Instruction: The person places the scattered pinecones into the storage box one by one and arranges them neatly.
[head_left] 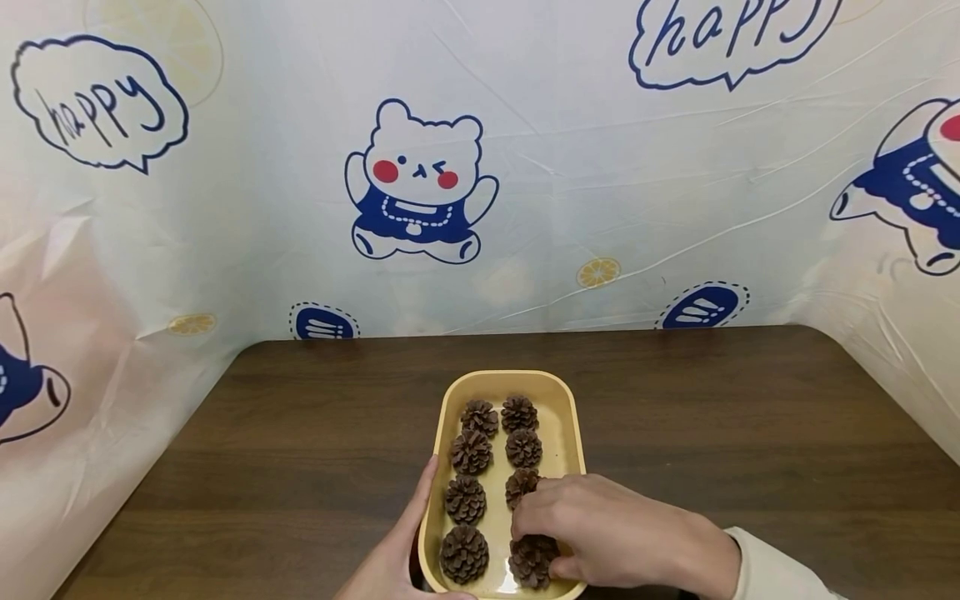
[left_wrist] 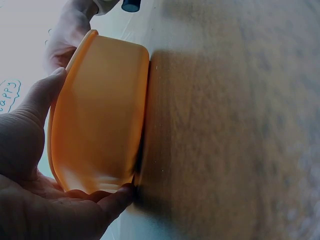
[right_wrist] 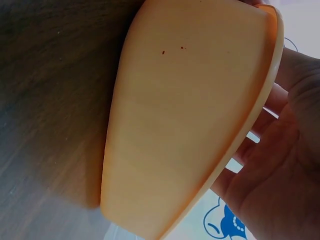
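A yellow rectangular tray [head_left: 498,492] with rounded corners stands on the brown table, holding several pine cones in two columns. My left hand [head_left: 393,550] grips the tray's near left corner; in the left wrist view its thumb [left_wrist: 50,85] lies at the rim and the other fingers press the outer wall. Reaching over the right rim, my right hand [head_left: 618,533] holds the nearest pine cone [head_left: 532,562] of the right column between thumb and fingers. That cone is partly covered by the hand. Just beyond the fingers sits another pine cone [head_left: 521,485], partly hidden.
Across from the right hand, a pine cone [head_left: 464,554] lies at the near end of the left column. The wooden table [head_left: 315,433] extends to both sides of the tray. A printed cloth [head_left: 555,183] with bears hangs behind and along both sides.
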